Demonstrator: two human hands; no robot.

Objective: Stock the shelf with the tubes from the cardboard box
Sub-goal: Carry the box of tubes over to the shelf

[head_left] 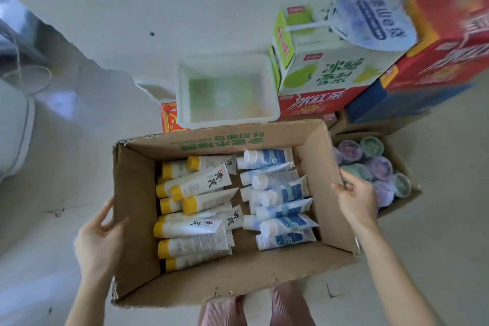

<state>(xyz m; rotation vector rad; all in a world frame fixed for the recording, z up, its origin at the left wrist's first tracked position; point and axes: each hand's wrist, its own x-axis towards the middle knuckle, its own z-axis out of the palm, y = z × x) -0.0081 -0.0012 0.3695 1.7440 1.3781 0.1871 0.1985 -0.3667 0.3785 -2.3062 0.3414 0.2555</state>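
An open cardboard box (132,209) fills the middle of the head view, over the floor and my legs. Inside lie several white tubes with yellow caps (195,193) on the left and several white-and-blue tubes with white caps (280,193) on the right. My left hand (98,235) grips the box's left wall, thumb over the rim. My right hand (354,198) grips the right wall, fingers curled over its top edge. No shelf is in view.
A second carton holding several lidded purple and green cups (375,164) stands right of the box. Beyond it are a white foam tub (227,92), stacked green, red and blue drink cartons (325,71) and a tied plastic bag (370,21).
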